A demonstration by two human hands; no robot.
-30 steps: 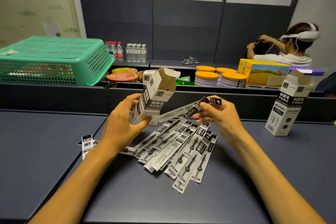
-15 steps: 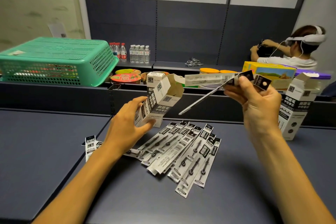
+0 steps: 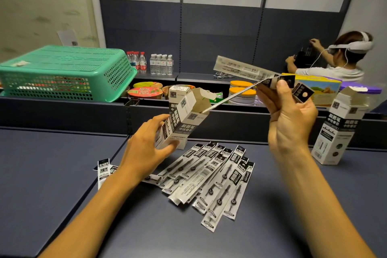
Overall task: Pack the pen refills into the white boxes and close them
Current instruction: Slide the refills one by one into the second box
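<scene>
Printed "NO.5080" and "中性替芯" on tilted white cardboard box point(image 3: 184, 117); "0.5" on flat sleeved pen refills point(image 3: 209, 180) just below.

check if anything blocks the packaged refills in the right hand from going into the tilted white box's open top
Nothing visible does. The right hand pinches packaged refills; one tip is at the tilted white cardboard box's open mouth, flap folded back, left hand gripping it.
</scene>
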